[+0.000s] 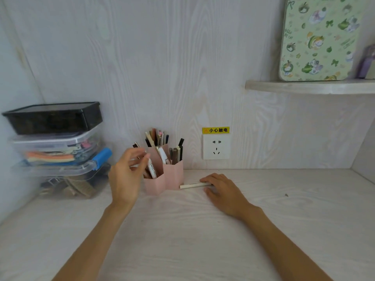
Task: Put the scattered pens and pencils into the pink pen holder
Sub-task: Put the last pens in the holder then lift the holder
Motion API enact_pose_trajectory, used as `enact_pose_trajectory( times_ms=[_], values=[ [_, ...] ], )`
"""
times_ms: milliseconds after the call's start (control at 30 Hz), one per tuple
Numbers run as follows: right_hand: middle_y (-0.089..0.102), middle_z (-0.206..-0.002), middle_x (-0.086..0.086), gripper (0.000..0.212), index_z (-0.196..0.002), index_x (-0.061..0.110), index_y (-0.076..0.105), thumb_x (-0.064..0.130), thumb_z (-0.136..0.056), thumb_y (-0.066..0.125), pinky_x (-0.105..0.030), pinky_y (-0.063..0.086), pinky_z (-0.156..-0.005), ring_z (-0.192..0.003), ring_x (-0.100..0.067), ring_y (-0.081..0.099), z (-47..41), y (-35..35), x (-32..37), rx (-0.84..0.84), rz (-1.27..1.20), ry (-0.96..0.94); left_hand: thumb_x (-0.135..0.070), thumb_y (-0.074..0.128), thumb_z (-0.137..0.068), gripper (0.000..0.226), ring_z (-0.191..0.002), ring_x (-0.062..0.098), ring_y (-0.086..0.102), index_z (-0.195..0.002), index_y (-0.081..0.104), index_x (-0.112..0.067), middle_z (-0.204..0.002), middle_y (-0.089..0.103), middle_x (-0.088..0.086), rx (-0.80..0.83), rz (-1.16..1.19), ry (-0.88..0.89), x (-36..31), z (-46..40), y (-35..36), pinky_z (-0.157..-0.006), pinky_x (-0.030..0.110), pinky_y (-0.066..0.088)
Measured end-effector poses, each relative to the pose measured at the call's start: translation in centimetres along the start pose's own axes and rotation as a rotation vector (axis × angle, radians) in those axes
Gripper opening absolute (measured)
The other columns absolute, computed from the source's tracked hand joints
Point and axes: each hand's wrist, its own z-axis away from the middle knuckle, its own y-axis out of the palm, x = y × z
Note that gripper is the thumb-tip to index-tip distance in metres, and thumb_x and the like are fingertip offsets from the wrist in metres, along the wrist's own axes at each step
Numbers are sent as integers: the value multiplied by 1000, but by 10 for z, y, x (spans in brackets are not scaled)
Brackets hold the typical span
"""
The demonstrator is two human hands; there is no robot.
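Pale wood-grain desk point(182, 240), bare except at the rear. Stack of plastic storage boxes point(58, 151) against the left wall, well apart from the work. Wall socket point(216, 146) behind and to the right of the holder, under a yellow warning label.

Pink pen holder point(162, 179) standing upright at the back of the desk, close to the wall; several joined compartments, each already crowded with upright and leaning pens. Placement at the back judged to keep the front surface free for gathering.

Left hand point(126, 177) raised just left of the holder, palm toward the camera, fingers loosely spread and blurred; nothing seen gripped. A white pen point(152, 169) leaning in the front-left compartment right beside those fingers, apparently just let go.

Right hand point(221, 189) flat on the desk, palm down, fingertips laid over the far end of one cream pencil point(192, 185). Pencil lying flat, its near end almost touching the holder's right base. Grip not closed; fingers judged to be pinning it before pickup.

No other loose pens visible; task judged nearly complete.
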Motion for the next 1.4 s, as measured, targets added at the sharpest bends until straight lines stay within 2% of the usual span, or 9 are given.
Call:
enact_pose_trajectory(
  times_ms=[133, 200, 367, 567, 800, 933, 1100, 1267, 1400],
  values=[
    [56, -121, 6, 29, -121, 23, 53, 24, -93, 48, -26, 34, -95, -113, -13, 46, -1, 1, -1, 1, 1, -2, -32, 65, -85, 34, -85, 19, 64, -118, 63, -25, -105, 67, -7, 34, -289, 69, 10, 3, 8, -62, 32, 54],
    [55, -122, 7, 30, -122, 23, 53, 24, -92, 48, -25, 34, -94, -113, -13, 46, -1, 1, -2, -1, 8, -7, -28, 67, -84, 37, -100, 26, 55, -120, 63, -21, -114, 62, 4, 32, -444, 114, 13, 1, 9, -67, 36, 51],
    [53, -123, 7, 34, -123, 24, 52, 26, -89, 53, -29, 33, -101, -115, -12, 44, -3, -2, -3, -20, -9, 41, -23, 70, -81, 29, -103, 29, 47, -110, 69, -19, -115, 56, 8, 36, -576, 104, 17, -2, 9, -78, 43, 45],
    [50, -126, 4, 36, -119, 26, 55, 21, -83, 58, -28, 26, -103, -122, -17, 38, 2, -18, -24, -55, -18, 269, -13, 66, -83, 40, -111, 25, 47, -122, 58, -14, -125, 53, 6, 25, -430, 89, 27, 15, -3, -86, 34, 41],
    [63, -97, 10, 15, -85, 34, 64, 20, -81, 65, -18, 37, -87, -98, -7, 52, 1, -18, -19, -88, -113, 277, -66, 53, -77, 73, -107, 14, 56, -136, 37, -25, -128, 51, -9, 308, 3, -361, 37, 32, -4, -93, 41, 47],
    [71, -86, 6, 17, -85, 26, 67, 10, -82, 67, -6, 43, -66, -79, -6, 64, 0, -34, 3, -195, -495, 328, -57, 64, -76, 43, -96, 8, 61, -112, 54, -38, -104, 63, -19, 310, 17, -362, 47, 31, -4, -86, 33, 50],
    [73, -78, 3, 16, -93, 18, 65, 4, -87, 59, -17, 54, -75, -77, -13, 71, -20, -67, 58, -511, -781, 224, -56, 65, -76, 42, -94, 4, 61, -112, 59, -35, -102, 66, -20, 302, 69, -370, 42, 31, -4, -79, 25, 45],
    [70, -87, -4, 22, -107, 15, 50, 11, -88, 59, -12, 50, -67, -79, -7, 70, -44, -94, 119, -721, -665, 97, -57, 65, -74, 43, -93, 4, 62, -111, 60, -36, -101, 67, -18, 295, 106, -394, 47, 31, -5, -81, 28, 49],
    [71, -82, 0, 16, -99, 17, 54, 14, -85, 62, -19, 50, -72, -80, -7, 68, -61, -80, 137, -573, -347, 37, -54, 67, -73, 41, -91, 6, 64, -108, 61, -35, -98, 68, -17, 296, 131, -418, 49, 31, -6, -83, 32, 50]
  ],
)
